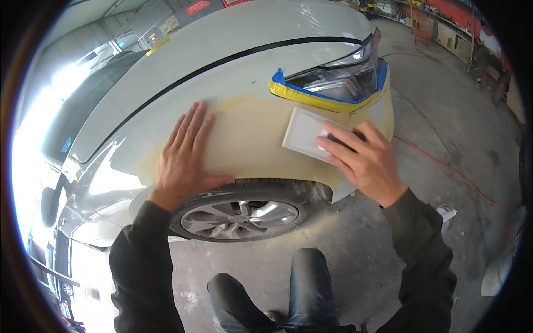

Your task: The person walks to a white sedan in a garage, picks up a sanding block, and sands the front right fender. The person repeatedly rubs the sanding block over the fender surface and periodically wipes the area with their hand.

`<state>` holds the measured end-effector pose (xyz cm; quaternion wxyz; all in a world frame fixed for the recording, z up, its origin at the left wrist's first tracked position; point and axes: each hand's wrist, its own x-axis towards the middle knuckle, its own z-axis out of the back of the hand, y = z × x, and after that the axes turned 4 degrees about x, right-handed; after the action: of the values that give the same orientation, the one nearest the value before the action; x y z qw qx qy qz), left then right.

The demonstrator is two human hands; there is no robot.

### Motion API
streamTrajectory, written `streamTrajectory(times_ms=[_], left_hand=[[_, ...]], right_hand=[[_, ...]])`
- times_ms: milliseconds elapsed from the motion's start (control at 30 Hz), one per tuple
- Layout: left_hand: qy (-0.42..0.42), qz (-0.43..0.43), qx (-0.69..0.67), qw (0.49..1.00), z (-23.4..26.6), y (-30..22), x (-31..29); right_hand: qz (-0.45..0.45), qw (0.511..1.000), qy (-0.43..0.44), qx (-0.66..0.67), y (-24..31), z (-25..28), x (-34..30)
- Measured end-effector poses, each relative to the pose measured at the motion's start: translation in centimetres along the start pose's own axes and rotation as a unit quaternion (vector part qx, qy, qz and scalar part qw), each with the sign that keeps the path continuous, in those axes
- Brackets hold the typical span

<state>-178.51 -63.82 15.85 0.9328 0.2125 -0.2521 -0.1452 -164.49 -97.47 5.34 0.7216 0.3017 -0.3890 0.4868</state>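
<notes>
My left hand (187, 150) lies flat on a car's front fender (250, 133), its fingers stretched toward the hood and its thumb near the wheel arch. A beige, matte patch covers the fender between my hands. At the right end of that patch, my right hand (363, 158) grips a sanding block (304, 133) with a pale rectangular base and a dark handle. The block's face is against the panel, hidden underneath. Above it, the headlight (347, 83) is edged with yellow and blue masking tape (327, 100).
Below the fender stands the wheel (241, 219) with a silver rim; pale dust lies on the concrete floor beside it. An orange hose (444, 166) runs over the floor at right, near a small container (446, 216). Another person (491, 50) is at the far right.
</notes>
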Motion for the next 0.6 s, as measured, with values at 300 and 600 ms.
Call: streamTrajectory(times_ms=[300,600], left_hand=[[0.001,0.01,-0.001,1.0,-0.2,0.0,-0.1],[0.003,0.008,0.012,1.0,-0.2,0.1,-0.1]], right_hand=[[0.059,0.998,-0.005,-0.018,-0.9,-1.2,3.3],[0.054,0.998,0.014,-0.018,-0.8,-0.7,3.5]])
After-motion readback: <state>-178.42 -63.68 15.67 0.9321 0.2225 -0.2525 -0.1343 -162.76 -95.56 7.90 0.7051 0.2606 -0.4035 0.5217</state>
